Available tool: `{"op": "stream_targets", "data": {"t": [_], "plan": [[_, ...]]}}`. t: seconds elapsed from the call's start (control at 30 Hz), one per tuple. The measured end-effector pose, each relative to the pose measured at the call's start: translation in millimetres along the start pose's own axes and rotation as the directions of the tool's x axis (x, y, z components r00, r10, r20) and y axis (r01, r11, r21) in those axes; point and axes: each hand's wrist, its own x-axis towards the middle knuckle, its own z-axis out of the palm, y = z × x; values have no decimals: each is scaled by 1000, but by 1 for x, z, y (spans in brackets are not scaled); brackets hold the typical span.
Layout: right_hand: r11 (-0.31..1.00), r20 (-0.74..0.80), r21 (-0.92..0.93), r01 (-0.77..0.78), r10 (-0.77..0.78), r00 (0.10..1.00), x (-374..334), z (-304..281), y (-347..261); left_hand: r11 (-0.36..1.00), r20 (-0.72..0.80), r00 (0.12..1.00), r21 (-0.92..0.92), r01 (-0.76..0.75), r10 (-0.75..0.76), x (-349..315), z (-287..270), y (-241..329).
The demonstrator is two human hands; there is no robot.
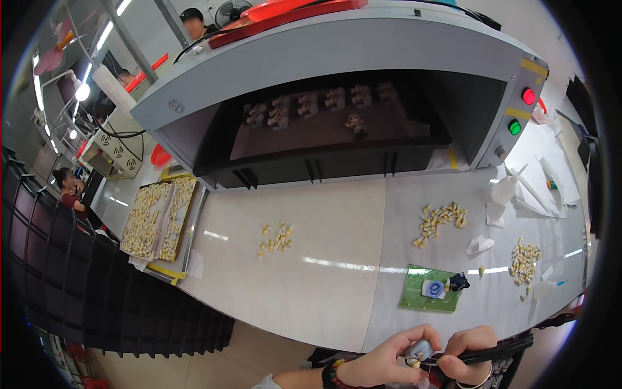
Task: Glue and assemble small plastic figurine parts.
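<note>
At the near edge of the table, my left hand (389, 358) pinches a small grey rounded piece (421, 350) with a pale yellow part (413, 363) at its lower side. My right hand (470, 353), closed beside it, grips a long black slim tool (502, 350) whose near end reaches toward the grey piece; its exact kind cannot be made out. Just beyond the hands lies a green mat (414, 297). On the mat sit a blue ring-shaped piece (435, 289) on a white pad and a dark crumpled lump (459, 281).
Small yellow-and-white parts lie in piles at the middle (277, 240), right (440, 222) and far right (526, 259). Trays (148, 217) of them stand left. A grey oven-like machine (324, 58) holds several figures (304, 105). White tissue (479, 244) lies right. Other people sit behind.
</note>
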Motion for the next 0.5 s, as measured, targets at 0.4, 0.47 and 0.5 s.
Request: {"op": "stream_targets", "data": {"t": [0.4, 0.47, 0.5], "plan": [[998, -13, 59, 18, -17, 1000, 3, -3, 21, 990, 57, 998, 143, -11, 3, 1, -7, 13], [998, -8, 49, 31, -30, 1000, 5, -3, 24, 992, 64, 998, 125, 5, -14, 3, -13, 8], [998, -28, 55, 14, -13, 1000, 4, -3, 25, 994, 68, 998, 113, 11, -19, 4, -14, 7]]}}
